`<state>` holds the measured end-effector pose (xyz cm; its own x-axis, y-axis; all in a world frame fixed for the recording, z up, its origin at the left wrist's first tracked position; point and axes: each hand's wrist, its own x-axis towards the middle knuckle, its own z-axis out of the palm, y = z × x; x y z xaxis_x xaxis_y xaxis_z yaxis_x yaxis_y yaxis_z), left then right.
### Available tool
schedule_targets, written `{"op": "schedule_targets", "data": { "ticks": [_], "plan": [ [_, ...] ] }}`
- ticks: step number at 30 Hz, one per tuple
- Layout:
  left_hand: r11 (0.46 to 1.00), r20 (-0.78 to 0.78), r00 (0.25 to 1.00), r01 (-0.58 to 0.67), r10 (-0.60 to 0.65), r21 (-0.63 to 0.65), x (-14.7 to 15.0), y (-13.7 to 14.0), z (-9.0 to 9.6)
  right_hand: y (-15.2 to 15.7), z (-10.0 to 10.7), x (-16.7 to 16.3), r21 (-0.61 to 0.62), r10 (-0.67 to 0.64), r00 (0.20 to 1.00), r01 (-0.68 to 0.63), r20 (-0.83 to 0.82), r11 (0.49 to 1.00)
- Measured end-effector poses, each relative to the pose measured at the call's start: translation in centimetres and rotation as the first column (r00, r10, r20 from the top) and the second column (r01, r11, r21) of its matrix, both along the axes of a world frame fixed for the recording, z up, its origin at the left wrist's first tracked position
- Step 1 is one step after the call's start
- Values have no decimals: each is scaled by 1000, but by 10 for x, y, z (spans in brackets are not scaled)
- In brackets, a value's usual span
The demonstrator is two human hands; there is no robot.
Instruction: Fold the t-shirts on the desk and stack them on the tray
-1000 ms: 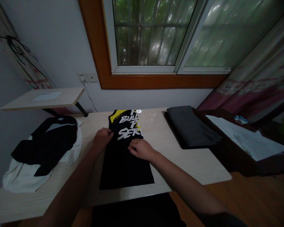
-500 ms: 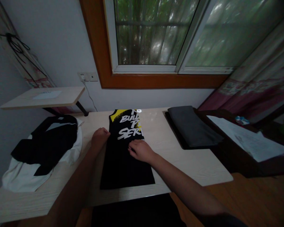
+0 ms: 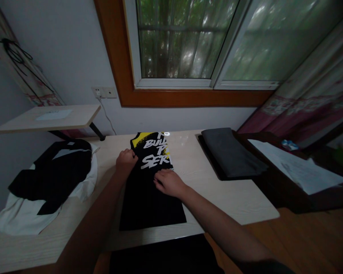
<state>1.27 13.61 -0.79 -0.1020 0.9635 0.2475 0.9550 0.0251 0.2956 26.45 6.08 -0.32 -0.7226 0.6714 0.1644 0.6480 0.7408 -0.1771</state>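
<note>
A black shirt (image 3: 153,205) with white lettering and a yellow patch lies folded into a long, flat shape on the table. My left hand (image 3: 125,161) is at its left edge, fingers curled in and knuckles over the cloth; I see nothing held in them. On the middle of the shirt, just below the lettering, rests my right hand (image 3: 170,182). Its fingers are loosely bent, with the thumb apart from them, and no cloth is visibly pinched.
Left of the shirt lies a heap of black and white clothing (image 3: 60,171), near a small raised shelf (image 3: 51,118) with paper on it. Dark grey folded cloth (image 3: 231,152) lies on the right of the pale table (image 3: 217,198). Beyond it is a white sheet (image 3: 291,163). A window stands behind.
My left hand has moved a little right, from beside the shirt's edge onto it. My right hand stays nearly in place, and the view has shifted slightly.
</note>
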Motion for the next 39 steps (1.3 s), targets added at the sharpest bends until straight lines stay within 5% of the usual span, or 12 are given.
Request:
{"op": "schedule_targets", "data": {
  "ticks": [12, 29, 35, 39],
  "plan": [
    [988, 170, 977, -110, 127, -111, -23, 3, -10, 0, 2, 4, -7, 48, 999, -48, -25, 999],
    [1000, 362, 932, 19, -18, 0, -28, 52, -9, -1, 15, -11, 5, 249, 967, -250, -54, 968],
    [999, 472, 881, 5, 10, -31, -34, 78, -11, 0, 22, -51, 30, 454, 891, -454, -5, 891],
    [1000, 560, 829, 5, 8, -22, -37, 92, -15, -8, 22, -71, -97, 599, 800, -594, 39, 799]
  ]
}}
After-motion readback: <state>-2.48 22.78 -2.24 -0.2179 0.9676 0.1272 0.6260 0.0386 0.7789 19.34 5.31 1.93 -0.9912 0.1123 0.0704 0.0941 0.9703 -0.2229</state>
